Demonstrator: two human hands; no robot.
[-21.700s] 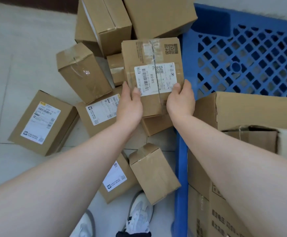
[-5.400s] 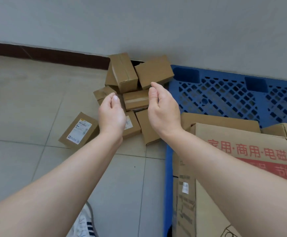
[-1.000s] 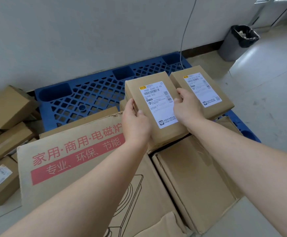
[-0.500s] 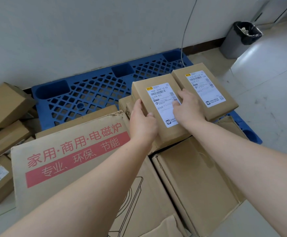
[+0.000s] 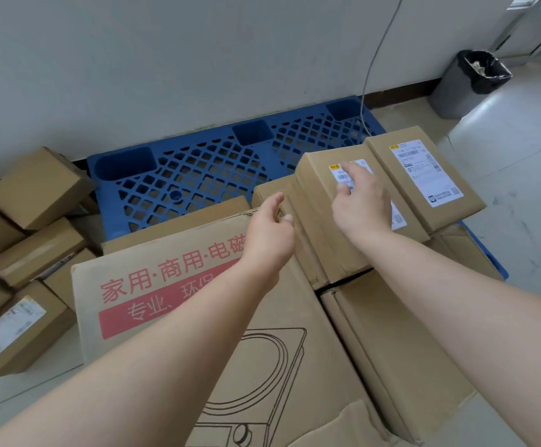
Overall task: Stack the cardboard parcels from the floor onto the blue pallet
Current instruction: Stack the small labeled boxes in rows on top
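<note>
Pallet (image 5: 198,169), blue, against the far wall. We see the labelled parcel (image 5: 314,175) atop its cartons, right hand (image 5: 361,204) resting on the label, grip slack, holding nothing. The left hand (image 5: 270,233) hovers just left, grip wide. A second labelled parcel (image 5: 424,175) touches on the right, with the printed carton (image 5: 166,285) near. Loose parcels (image 5: 37,188) crowd the floor (image 5: 37,391) at left; a bin (image 5: 469,82) stands far right.

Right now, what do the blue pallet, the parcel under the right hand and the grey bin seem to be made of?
Blue pallet: probably moulded plastic, matte; one even colour, lattice holes. Parcel: matte brown cardboard, folded edges, white paper label. Grey bin: smooth plastic or metal, unclear; a black bag lines it.
</note>
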